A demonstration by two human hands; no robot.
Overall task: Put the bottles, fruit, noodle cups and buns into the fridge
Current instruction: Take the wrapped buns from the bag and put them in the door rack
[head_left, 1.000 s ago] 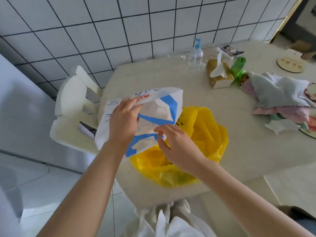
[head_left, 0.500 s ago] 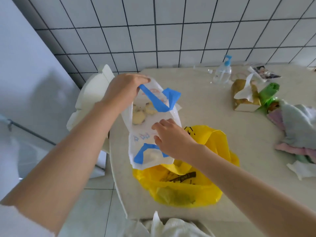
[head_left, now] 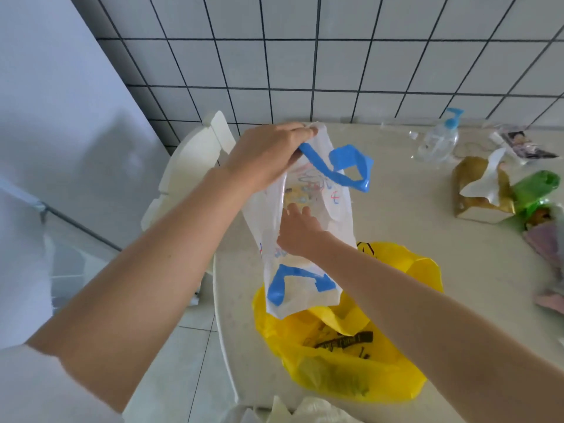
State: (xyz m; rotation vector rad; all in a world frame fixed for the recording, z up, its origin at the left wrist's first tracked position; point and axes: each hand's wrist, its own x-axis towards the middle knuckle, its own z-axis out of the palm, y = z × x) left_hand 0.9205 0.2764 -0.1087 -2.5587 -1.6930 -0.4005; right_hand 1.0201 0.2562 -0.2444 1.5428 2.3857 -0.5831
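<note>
This looks like a home kitchen or dining corner. A wall of white square tiles [head_left: 335, 56] with dark grout runs behind a pale stone-look desk [head_left: 412, 233], and light floor tiles [head_left: 189, 355] show below. A white plastic chair [head_left: 189, 166] stands at the desk's edge. Household clutter lies on the desk: a clear pump bottle [head_left: 439, 141] with a blue top, a tissue pack [head_left: 482, 190], a green bottle [head_left: 534, 187], and shopping bags, one yellow [head_left: 351, 361], one white and blue [head_left: 305, 285].
</note>
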